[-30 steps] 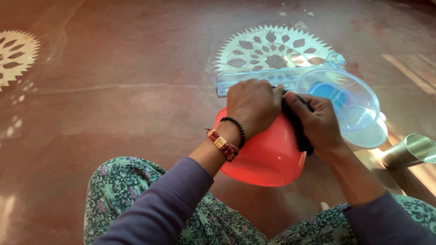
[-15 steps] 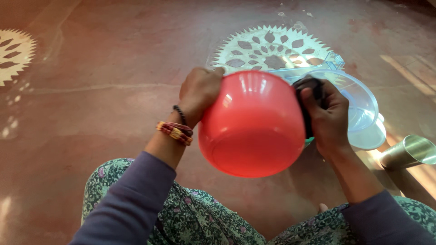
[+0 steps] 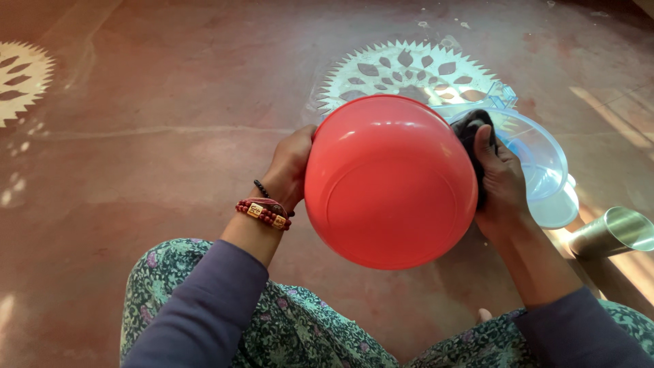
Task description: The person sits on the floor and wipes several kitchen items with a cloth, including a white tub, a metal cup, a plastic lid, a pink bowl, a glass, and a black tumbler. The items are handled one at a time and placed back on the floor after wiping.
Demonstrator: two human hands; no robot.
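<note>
**Red bowl tipped up between my hands**

I hold the red bowl (image 3: 390,180) up in front of me, above my lap, turned so its round bottom faces me and its mouth points away toward the floor (image 3: 150,102). My left hand (image 3: 289,167) grips the rim on the left side; the fingers curl round the edge and go out of sight behind it, so they are closed on the bowl. My right hand (image 3: 501,180) sits at the right edge, thumb up along the rim, fingers closed on a dark cloth (image 3: 469,129) that presses against the bowl there. I cannot tell how much of the cloth reaches inside.

The bowl lies straight between the two hands, both touching it on opposite sides, neither one nearer. Its open side is away from me, so the inner face is hidden.

Just behind the right hand, on the floor, lie clear plastic bowls (image 3: 538,160), partly covered by my hand. A steel cup (image 3: 613,233) lies on its side to the right, well apart from the bowl. A white patterned drawing (image 3: 409,71) marks the floor beyond.
</note>
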